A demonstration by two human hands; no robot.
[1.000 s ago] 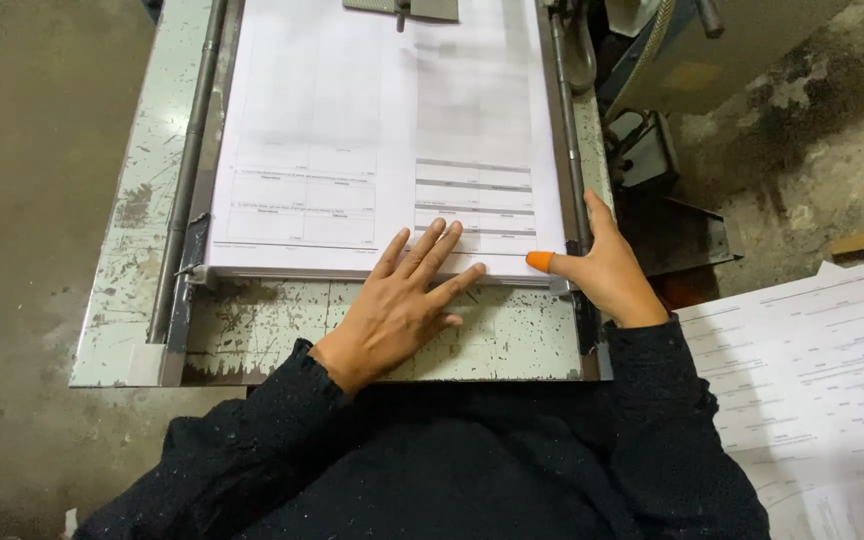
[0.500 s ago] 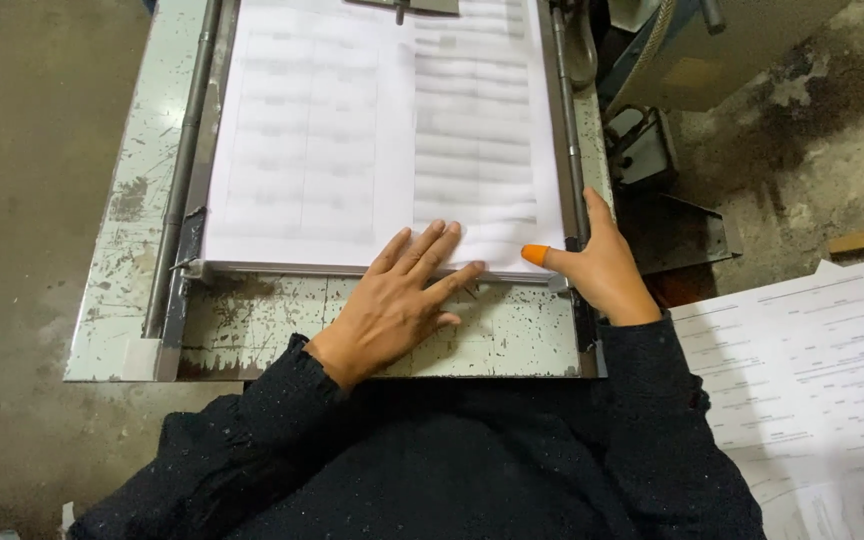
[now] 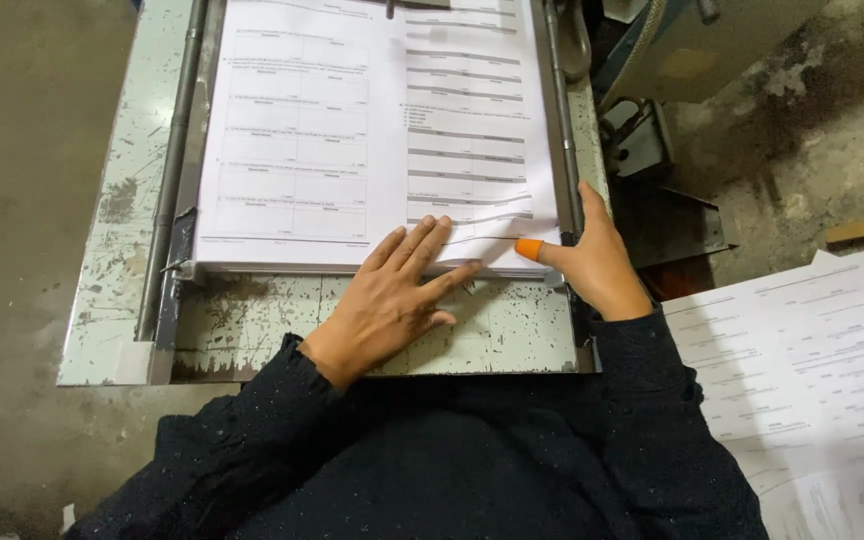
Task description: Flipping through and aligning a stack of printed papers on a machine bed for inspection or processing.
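**Both hands at the near edge of a paper stack**

A thick stack (image 3: 352, 130) of printed white sheets lies on a worn, paint-chipped metal table (image 3: 112, 220), held between a left rail (image 3: 174, 150) and a right rail (image 3: 559, 120). The stack's near edge sits just short of the table's front.

The left hand (image 3: 392, 300) lies flat, palm down, fingers stretched out and close together; the fingertips rest on the top sheet near the stack's near right corner, while the palm lies on the bare table in front of it.

The right hand (image 3: 597, 260) sits at the near end of the right rail. Its thumb, capped with an orange rubber tip (image 3: 529, 249), points left and presses against the stack's near right corner, where the top sheets are lifted slightly and bowed. The other fingers run up along the rail; whether they grip it cannot be told.

Both arms wear dark sleeves (image 3: 432, 450). A second pile (image 3: 812, 370) of printed sheets lies at lower right, well apart from the table
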